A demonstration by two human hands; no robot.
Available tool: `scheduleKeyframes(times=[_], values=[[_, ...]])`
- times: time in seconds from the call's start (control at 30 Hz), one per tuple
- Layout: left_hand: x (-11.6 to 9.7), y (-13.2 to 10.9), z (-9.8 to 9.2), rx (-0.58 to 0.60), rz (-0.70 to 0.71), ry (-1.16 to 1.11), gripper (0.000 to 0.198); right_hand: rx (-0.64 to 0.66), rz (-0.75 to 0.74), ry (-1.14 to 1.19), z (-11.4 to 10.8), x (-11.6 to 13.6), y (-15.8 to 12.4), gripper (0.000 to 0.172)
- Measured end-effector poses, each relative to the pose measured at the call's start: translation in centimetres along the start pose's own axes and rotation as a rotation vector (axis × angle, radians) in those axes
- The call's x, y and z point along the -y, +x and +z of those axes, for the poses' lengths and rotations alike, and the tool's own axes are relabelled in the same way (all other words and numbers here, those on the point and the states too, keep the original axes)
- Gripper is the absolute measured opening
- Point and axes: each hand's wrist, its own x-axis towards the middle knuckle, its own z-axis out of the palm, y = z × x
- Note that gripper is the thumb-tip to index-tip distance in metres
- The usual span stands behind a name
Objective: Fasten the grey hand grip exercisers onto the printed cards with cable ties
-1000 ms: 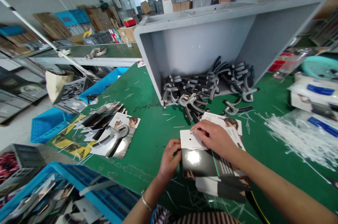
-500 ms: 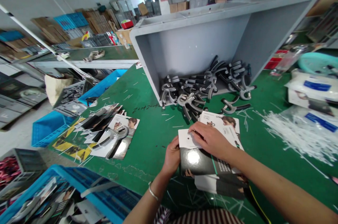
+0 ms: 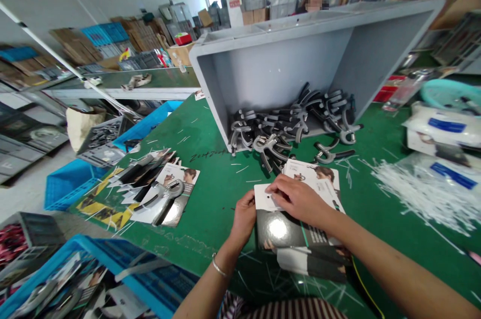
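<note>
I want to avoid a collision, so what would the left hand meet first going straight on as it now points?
The left hand seems to meet the card beside it first, then probably the right hand; depth is unclear.

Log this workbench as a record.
Left hand: at the left edge of a rectangular, glossy black-and-white cardboard card
Right hand: on the card's white upper part
Container: rectangular grey plastic bin, tipped on its side, opening toward the camera
Contents: V-shaped grey-and-black grips with metal springs, some spilling onto the green tabletop
Table left: overlapping printed cards, a grip lying on the nearest
Table right: thin white plastic strips
</note>
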Motion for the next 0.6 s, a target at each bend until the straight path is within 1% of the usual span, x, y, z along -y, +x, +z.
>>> scheduleKeyframes(times=[0.07, 0.13, 0.2, 0.27, 0.33, 0.37, 0.4, 0.43, 0.5, 0.53, 0.57, 0.6], values=[[-0.2, -0.1, 0.2, -0.009, 0.003, -0.074, 0.029, -0.006, 0.004, -0.010, 0.1, 0.0, 0.0, 0.009], [-0.4, -0.3, 0.2, 0.011, -0.005, -0.146, 0.038, -0.012, 0.006, -0.047, 0.2, -0.1, 0.0, 0.006], [-0.9, -0.6, -0.1, 0.050, -0.031, -0.173, 0.039, -0.011, -0.004, -0.079, 0.4, -0.2, 0.1, 0.010], [-1.5, -0.4, -0.7, 0.041, -0.041, -0.124, 0.034, -0.015, -0.016, -0.057, 0.5, -0.4, 0.2, 0.014], [-2.5, 0.5, -1.3, -0.019, -0.010, 0.005, 0.031, -0.031, -0.026, 0.023, 0.5, -0.3, 0.2, 0.013], [-3.1, 1.2, -1.4, -0.024, 0.012, 0.083, 0.032, -0.047, -0.030, 0.069, 0.3, -0.2, 0.2, 0.013], [-3.8, 1.9, -1.4, 0.016, 0.024, 0.165, 0.033, -0.066, -0.034, 0.113, 0.0, 0.1, 0.1, 0.013], [-4.5, 2.7, -1.4, 0.101, 0.018, 0.243, 0.034, -0.091, -0.040, 0.150, -0.5, 0.4, -0.2, 0.013], [-6.0, 3.7, -1.0, 0.322, -0.047, 0.361, 0.033, -0.155, -0.049, 0.190, -1.8, 0.9, -1.0, 0.014], [-6.6, 3.9, -0.8, 0.394, -0.086, 0.393, 0.032, -0.197, -0.046, 0.190, -2.7, 0.7, -1.7, 0.014], [-7.1, 3.9, -0.6, 0.408, -0.114, 0.404, 0.032, -0.252, -0.026, 0.168, -3.8, 0.2, -2.4, 0.015], [-7.5, 3.5, -0.5, 0.359, -0.125, 0.396, 0.032, -0.317, 0.017, 0.122, -4.8, -0.9, -3.2, 0.017]])
